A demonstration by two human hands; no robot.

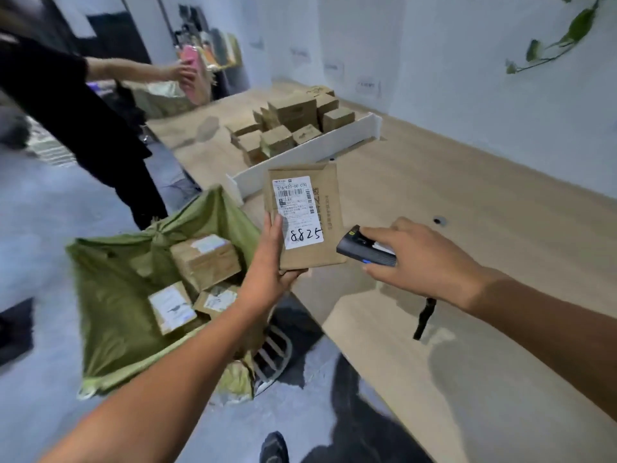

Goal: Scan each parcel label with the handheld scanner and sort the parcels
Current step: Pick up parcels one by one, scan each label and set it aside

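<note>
My left hand (270, 262) holds a flat brown parcel (330, 208) upright by its lower left corner, above the table's front edge. Its white label (298, 212) faces me, with "8825" handwritten at the bottom. My right hand (420, 259) grips a black handheld scanner (362, 250) just right of the parcel, its nose pointing toward the label's lower edge. A black wrist strap (424, 317) hangs below that hand. A green sack (133, 295) on the floor to the left holds several more brown parcels (203, 259).
A white divider board (310, 152) stands across the wooden table (500, 228); behind it lies a heap of small brown boxes (293, 125). Another person in black (83, 111) stands at the left, reaching out with a pink object. My shoe (273, 447) shows below.
</note>
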